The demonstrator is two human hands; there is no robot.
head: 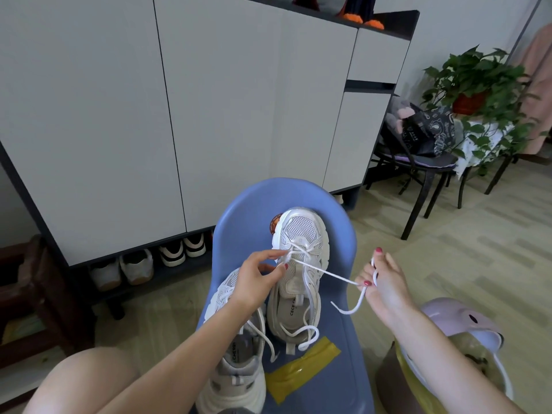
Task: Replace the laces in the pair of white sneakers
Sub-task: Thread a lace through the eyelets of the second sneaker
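Observation:
Two white sneakers lie on a blue plastic chair [337,348]. The right sneaker [301,234] points its toe away from me. A white lace [334,274] runs taut from its lower eyelets out to the right. My right hand [382,282] pinches that lace, and the free end curls down below the fingers. My left hand [260,279] pinches the lace at the eyelets on the shoe's left side. The left sneaker [236,372] lies nearer me, partly under my left forearm, with loose lace ends trailing over it.
A yellow plastic wrapper [298,372] lies on the chair seat. A pale purple bin [457,327] with a bag stands at my right. A grey shoe cabinet [119,115] with shoes underneath stands ahead. A dark chair [424,171] and a potted plant [475,85] are at the back right.

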